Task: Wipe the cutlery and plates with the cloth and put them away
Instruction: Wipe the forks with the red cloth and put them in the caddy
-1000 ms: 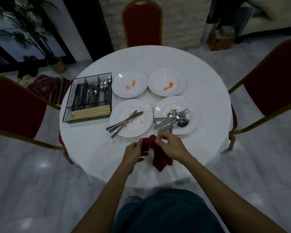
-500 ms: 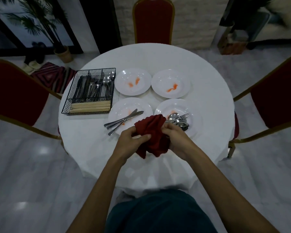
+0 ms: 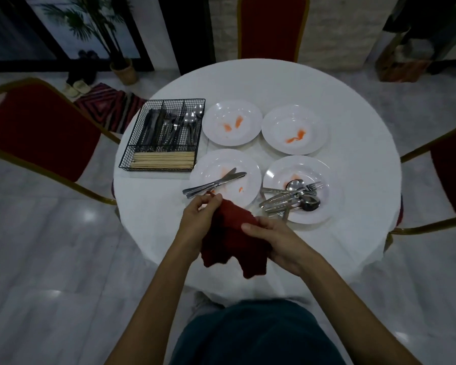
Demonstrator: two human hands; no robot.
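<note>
A dark red cloth (image 3: 232,238) hangs between both hands above the near edge of the round white table (image 3: 353,122). My left hand (image 3: 199,219) pinches its upper left corner; my right hand (image 3: 277,239) grips its right side. Several white plates carry orange smears: the near-left plate (image 3: 213,164) holds two knives (image 3: 216,181), the near-right plate (image 3: 324,206) holds a pile of spoons and forks (image 3: 292,197), and the far-left plate (image 3: 232,123) and far-right plate (image 3: 294,130) hold no cutlery.
A black wire cutlery basket (image 3: 163,134) with cutlery and wooden chopsticks stands at the table's left. Red chairs with gold frames stand at the left (image 3: 42,127), far side (image 3: 273,25) and right (image 3: 450,164). A potted plant (image 3: 121,67) is on the floor.
The cloth was lifted from the table edge and spread between both hands. It now hangs lower and wider, with my left hand holding one corner up.
</note>
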